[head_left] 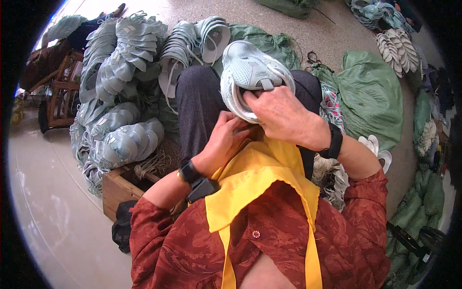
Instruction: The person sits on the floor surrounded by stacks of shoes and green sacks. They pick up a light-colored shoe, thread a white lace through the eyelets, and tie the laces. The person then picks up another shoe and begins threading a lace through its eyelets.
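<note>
A pale grey-blue mesh sneaker upper [248, 65] rests on my lap between my knees, its toe pointing away from me and its opening toward me. My right hand [284, 115] grips it at the opening, with thumb and fingertips tucked inside beside the tongue. Against the heel edge sits my left hand [225, 139], fingers curled together. Its fingertips are partly hidden, and what they pinch there cannot be made out. Below both hands lies the yellow apron [260, 178] that I wear.
Stacked grey-blue uppers [122, 53] pile up to my left, above a wooden box [118, 190]. More uppers [211, 38] lean beyond my left knee. To the right lie a green woven sack [370, 96] and white shoe pieces [340, 185]. A wooden chair [62, 96] stands far left.
</note>
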`<move>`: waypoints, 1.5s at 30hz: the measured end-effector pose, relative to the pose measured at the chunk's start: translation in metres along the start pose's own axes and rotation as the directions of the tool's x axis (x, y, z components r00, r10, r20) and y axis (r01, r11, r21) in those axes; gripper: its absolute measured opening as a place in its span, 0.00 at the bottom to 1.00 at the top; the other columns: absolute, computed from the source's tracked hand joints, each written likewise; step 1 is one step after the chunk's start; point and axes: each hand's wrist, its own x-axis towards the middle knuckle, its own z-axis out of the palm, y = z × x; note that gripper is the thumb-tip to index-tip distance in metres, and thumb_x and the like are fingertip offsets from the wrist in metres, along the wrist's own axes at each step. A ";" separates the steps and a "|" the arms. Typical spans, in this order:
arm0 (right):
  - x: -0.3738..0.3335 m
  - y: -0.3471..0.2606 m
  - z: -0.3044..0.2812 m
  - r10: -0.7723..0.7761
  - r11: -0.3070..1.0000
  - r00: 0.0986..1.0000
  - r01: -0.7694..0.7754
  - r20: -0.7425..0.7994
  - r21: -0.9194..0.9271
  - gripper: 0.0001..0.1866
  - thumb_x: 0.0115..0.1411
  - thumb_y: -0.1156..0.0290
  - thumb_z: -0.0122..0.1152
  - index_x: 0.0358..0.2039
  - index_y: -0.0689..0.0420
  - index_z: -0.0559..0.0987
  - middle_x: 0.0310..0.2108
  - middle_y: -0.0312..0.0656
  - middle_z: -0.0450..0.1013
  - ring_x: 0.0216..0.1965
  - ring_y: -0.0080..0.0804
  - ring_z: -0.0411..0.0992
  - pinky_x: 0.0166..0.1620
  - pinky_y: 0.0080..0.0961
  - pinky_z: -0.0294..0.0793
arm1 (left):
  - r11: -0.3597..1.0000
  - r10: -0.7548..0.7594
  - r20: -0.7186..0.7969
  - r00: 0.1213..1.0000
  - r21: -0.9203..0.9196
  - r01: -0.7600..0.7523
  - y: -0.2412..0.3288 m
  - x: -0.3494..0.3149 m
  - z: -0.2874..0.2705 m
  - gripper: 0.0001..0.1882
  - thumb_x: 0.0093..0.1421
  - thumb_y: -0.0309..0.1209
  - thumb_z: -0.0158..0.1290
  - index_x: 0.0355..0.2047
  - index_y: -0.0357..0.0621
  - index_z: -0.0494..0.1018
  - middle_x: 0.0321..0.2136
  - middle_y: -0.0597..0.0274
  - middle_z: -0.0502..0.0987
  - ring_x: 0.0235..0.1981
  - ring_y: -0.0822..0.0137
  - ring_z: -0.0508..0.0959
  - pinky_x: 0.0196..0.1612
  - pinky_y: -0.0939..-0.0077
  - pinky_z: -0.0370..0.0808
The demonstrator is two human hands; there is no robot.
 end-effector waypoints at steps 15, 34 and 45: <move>-0.006 -0.024 0.036 0.112 0.990 0.979 -0.124 -0.172 -0.060 0.21 0.42 0.76 0.67 0.39 0.65 0.75 0.27 0.52 0.79 0.31 0.50 0.82 0.34 0.41 0.81 | 0.120 0.689 0.328 0.646 0.828 -0.548 0.039 -0.007 0.011 0.15 0.64 0.26 0.54 0.50 0.36 0.66 0.42 0.48 0.73 0.44 0.51 0.74 0.49 0.60 0.73; -0.078 0.005 0.030 -0.006 0.983 0.844 0.105 -0.536 0.154 0.15 0.51 0.79 0.63 0.40 0.61 0.76 0.42 0.47 0.75 0.50 0.46 0.74 0.57 0.42 0.72 | -0.161 0.703 0.483 0.521 0.823 -0.545 0.055 -0.006 0.016 0.15 0.56 0.27 0.56 0.41 0.34 0.66 0.36 0.46 0.70 0.41 0.44 0.71 0.45 0.54 0.69; -0.068 0.051 0.009 0.317 0.935 0.888 -0.352 -0.333 -0.047 0.15 0.55 0.79 0.62 0.43 0.59 0.71 0.41 0.50 0.72 0.45 0.52 0.73 0.50 0.45 0.73 | -0.166 0.701 0.479 0.529 0.830 -0.532 0.055 -0.004 0.019 0.13 0.55 0.26 0.55 0.38 0.35 0.65 0.31 0.48 0.66 0.36 0.46 0.70 0.41 0.55 0.69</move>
